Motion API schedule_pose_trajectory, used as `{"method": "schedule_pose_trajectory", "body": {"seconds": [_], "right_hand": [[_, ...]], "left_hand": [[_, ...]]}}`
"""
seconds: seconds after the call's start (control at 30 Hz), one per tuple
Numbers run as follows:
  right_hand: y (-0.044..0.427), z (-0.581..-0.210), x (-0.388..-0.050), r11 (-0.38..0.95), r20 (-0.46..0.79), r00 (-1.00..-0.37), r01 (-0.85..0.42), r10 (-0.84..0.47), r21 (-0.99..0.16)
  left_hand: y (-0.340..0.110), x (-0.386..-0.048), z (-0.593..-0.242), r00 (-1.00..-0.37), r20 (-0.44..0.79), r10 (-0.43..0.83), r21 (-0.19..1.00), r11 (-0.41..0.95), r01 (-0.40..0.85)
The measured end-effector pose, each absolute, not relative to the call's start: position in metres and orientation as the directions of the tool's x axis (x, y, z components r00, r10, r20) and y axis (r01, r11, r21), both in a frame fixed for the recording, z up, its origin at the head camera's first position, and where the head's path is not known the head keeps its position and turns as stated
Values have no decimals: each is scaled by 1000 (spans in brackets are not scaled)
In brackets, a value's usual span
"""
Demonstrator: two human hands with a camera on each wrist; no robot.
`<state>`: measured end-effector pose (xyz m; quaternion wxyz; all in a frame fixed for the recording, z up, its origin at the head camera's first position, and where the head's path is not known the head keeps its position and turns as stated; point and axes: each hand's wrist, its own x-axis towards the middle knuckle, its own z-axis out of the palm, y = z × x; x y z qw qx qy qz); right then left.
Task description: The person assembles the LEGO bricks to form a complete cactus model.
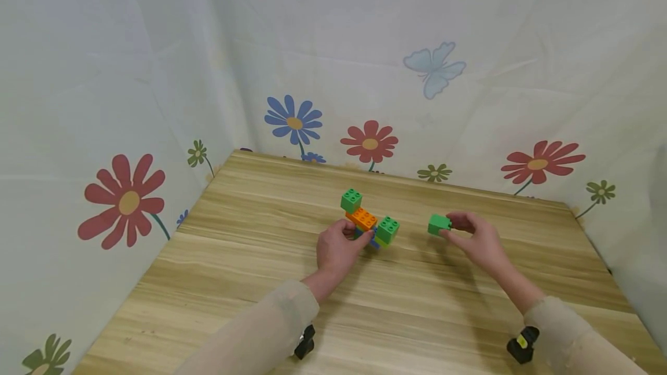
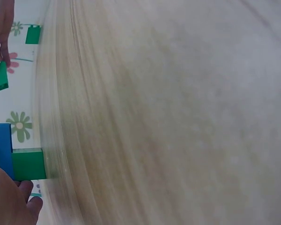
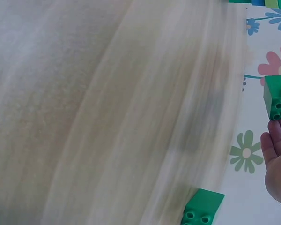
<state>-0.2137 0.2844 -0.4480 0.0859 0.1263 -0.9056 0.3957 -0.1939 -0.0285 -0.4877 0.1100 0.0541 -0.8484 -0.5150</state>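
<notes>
My left hand [image 1: 337, 250] grips a built-up piece of toy building bricks between thumb and fingers. On it I see an orange brick [image 1: 363, 218], a green brick [image 1: 351, 200] at its upper left and another green brick [image 1: 388, 229] at its right. Blue and light green bricks show lower down; the left wrist view has the blue brick [image 2: 4, 150] on edge beside a dark green one [image 2: 30, 164]. To the right, my right hand [image 1: 480, 245] pinches a loose green brick [image 1: 439, 225], its studs turned toward the palm. A gap separates it from the built-up piece.
Another green brick [image 3: 205, 206] stands apart on the wooden table [image 1: 417, 311]; it is not visible in the head view. A flowered cloth [image 1: 323, 33] hangs behind the table's far edge and along its sides.
</notes>
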Motion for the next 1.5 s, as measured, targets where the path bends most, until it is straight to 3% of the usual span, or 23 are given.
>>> {"method": "schedule_pose_trajectory", "body": {"seconds": [0.3, 0.6, 1.1, 1.5], "right_hand": [[287, -440, -215, 713, 267, -940, -335, -210, -616], [286, -438, -220, 763, 252, -879, -476, -404, -437], [276, -444, -224, 778, 137, -862, -500, -488, -380], [266, -450, -229, 744, 161, -829, -554, -536, -373]], "left_hand": [[-28, -193, -486, -970, 134, -201, 889, 457, 29], [-28, -193, -486, -970, 137, -203, 884, 466, 27], [-28, -193, -486, -971, 133, -200, 885, 464, 26], [-29, -193, -486, -971, 132, -198, 885, 465, 26]]}}
